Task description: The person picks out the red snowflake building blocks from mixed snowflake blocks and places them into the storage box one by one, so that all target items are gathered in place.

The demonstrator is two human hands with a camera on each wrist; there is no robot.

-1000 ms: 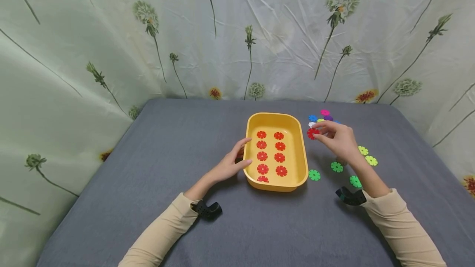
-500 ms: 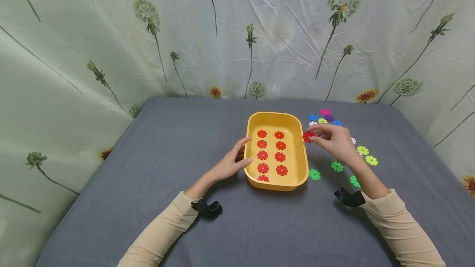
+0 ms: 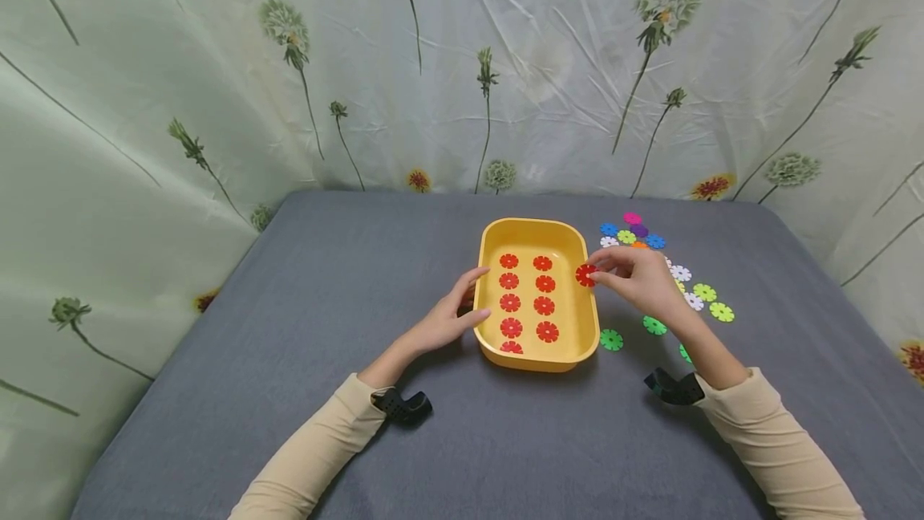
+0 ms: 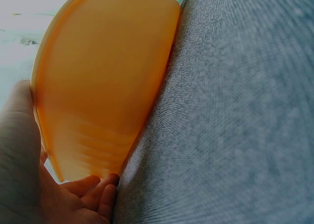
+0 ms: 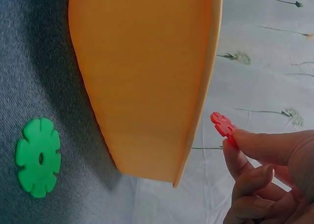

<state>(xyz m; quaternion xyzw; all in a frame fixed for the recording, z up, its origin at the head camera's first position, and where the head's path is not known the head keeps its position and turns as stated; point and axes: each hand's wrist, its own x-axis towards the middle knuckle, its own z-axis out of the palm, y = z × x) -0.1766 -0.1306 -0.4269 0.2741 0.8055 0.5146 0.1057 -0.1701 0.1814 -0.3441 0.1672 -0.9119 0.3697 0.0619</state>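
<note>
A yellow plastic tub stands mid-table, with two columns of red snowflake discs on its floor. My left hand holds the tub's left side, thumb and index finger at the rim. In the left wrist view, the other fingers curl against the lower part of the tub wall. Between thumb and index finger, my right hand pinches one more red snowflake disc. That disc overlaps the tub's right rim in the head view; the right wrist view places it above rim height.
Right of the tub lie loose snowflake discs in several colours, among them a blue one, a pink one and a yellow-green one. A green disc lies close to the tub's right front corner. A patterned curtain hangs behind the grey-covered table.
My right hand has carried the red disc left and slightly toward me, from beside the loose discs to the tub's right rim. The left hand and the tub have stayed put.
</note>
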